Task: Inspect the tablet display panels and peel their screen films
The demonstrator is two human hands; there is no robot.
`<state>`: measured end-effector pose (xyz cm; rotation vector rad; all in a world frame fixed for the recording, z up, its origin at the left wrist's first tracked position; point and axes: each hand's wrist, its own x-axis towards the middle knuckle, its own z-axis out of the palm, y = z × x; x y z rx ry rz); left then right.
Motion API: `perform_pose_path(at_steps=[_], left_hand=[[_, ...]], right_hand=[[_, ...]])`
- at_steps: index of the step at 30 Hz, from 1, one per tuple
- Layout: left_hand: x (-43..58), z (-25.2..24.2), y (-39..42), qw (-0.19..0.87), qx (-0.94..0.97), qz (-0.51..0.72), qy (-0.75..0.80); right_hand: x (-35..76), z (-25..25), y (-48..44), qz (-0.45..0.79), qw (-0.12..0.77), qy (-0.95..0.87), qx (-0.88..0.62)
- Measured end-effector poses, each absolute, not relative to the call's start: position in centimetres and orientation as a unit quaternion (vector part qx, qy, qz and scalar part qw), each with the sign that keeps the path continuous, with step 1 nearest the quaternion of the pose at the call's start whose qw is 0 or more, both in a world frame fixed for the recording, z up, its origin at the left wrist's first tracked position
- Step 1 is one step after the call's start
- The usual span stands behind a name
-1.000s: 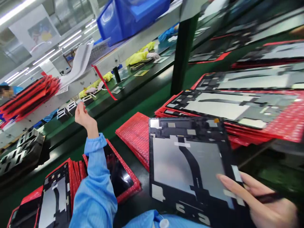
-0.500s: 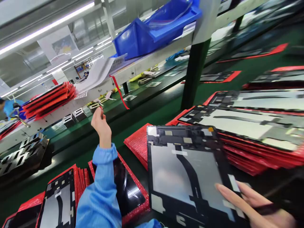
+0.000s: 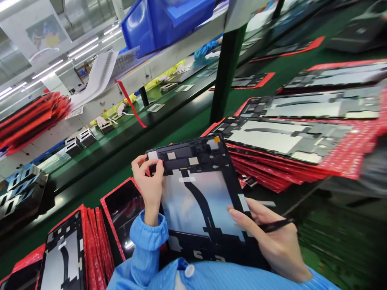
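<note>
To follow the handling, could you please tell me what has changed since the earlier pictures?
The left hand came down from midair and took hold of the black-framed tablet panel at its upper left corner. The right hand still holds the black pen and panel; the red-edged panel stacks stayed.

the one camera rides on my head, facing forward and down and rolled over to one side, so my left hand [image 3: 148,185] and right hand [image 3: 272,245] sit close below it, the green desk [image 3: 184,145] falls away beyond them, and a blue bin [image 3: 163,24] hangs at the top edge.
</note>
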<state>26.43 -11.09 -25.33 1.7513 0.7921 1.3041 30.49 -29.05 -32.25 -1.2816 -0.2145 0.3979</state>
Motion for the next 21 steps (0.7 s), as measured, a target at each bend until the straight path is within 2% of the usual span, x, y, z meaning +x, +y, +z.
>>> perform_pose_path(at_steps=[5, 21], left_hand=[[26.8, -25.4, -10.7, 0.435, 0.664, 0.531, 0.298], [27.6, -25.2, -10.4, 0.424, 0.659, 0.534, 0.318]], right_hand=[[31.1, -32.4, -29.4, 0.201, 0.776, -0.110, -0.588], [31.6, -32.0, -29.5, 0.185, 0.759, -0.121, -0.613]])
